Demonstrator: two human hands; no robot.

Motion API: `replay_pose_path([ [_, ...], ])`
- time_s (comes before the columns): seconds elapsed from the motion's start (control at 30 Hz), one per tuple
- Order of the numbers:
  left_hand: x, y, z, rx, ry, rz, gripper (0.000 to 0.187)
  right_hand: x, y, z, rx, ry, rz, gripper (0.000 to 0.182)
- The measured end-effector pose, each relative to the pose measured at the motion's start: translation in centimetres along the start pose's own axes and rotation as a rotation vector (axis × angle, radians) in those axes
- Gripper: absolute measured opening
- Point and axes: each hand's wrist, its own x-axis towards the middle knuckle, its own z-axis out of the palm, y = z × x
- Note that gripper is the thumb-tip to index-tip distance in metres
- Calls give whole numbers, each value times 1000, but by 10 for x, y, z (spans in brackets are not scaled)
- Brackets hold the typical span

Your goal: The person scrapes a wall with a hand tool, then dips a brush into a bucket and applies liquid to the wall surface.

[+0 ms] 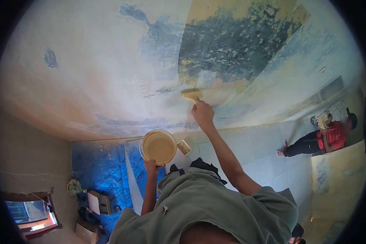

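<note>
My right hand (203, 110) is closed round the handle of a yellowish brush (192, 95), whose bristles are against the wall (158, 91). Above the brush the wall carries a large dark, mottled patch with a yellowish coat around it. At waist height my left hand (152, 166) grips the near edge of a round tub (159, 147), open at the top, with a beige substance inside. Beside the tub, lower down, a small white container (184, 147) is partly in view.
A blue sheet (110, 162) covers floor at the left, with boxes (98, 202) on it and a framed window (32, 213) beyond. Pale floor tiles (252, 142) lie to the right. A person in a red top (334, 136) is at the far right.
</note>
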Motion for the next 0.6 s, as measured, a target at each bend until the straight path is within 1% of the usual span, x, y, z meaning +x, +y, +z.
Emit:
replay_pose_path([
  [0.1, 1, -3, -3, -2, -12, -13, 59, 15, -13, -47, 4, 31, 46, 32],
  [0.23, 4, -9, -8, -33, -34, 12, 58, 24, -33, -125, 130, 115, 47, 32],
  [0.3, 1, -6, -4, 10, 33, -1, 57, 24, -45, -169, 133, 238, -3, 34],
  [0.37, -1, -5, -4, -22, 3, 2, 57, 27, -54, -204, 384, 403, -39, 37],
  [0.43, 1, -6, -5, -51, -32, 10, 56, 50, -52, -219, 381, 755, -223, 37],
  [0.47, 3, -7, -6, -40, -49, 3, 56, 63, -52, -224, 377, 756, -219, 37],
  [0.53, 4, -8, -4, -25, -74, -1, 56, 87, -53, -230, 266, 1083, -344, 37],
  [0.57, 2, -8, -3, -24, -47, 6, 56, 94, -52, -226, 263, 1091, -342, 37],
  [0.6, 1, -6, -1, -27, -21, 16, 56, 101, -49, -217, 237, 1030, -279, 38],
])
